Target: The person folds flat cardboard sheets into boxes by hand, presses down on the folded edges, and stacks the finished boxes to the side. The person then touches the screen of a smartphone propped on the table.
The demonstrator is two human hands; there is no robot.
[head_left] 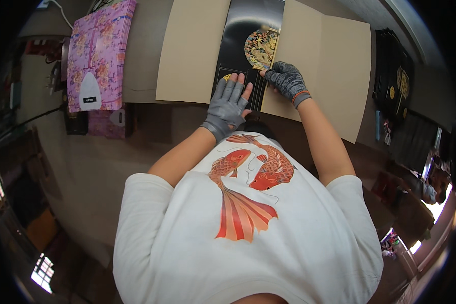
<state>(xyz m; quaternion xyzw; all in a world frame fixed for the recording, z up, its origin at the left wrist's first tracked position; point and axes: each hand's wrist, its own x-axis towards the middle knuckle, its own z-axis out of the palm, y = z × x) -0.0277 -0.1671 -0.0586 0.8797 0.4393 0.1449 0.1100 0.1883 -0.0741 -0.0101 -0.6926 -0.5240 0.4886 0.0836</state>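
- Grey-gloved left hand (226,109): grip spread flat, empty, likely steadying the glossy black, gold-patterned rectangular panel (239,57)
- Speckled-knit-gloved right hand (287,81): grip curled at the panel's right edge; pinching, cannot tell

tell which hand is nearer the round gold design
Right. In the picture, the right hand is below and right of the round gold design; the left hand is farther, lower left, over the black panel.

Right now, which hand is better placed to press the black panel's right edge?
Probably the right hand: its fingertips are at that edge; the left hand lies on the black panel.
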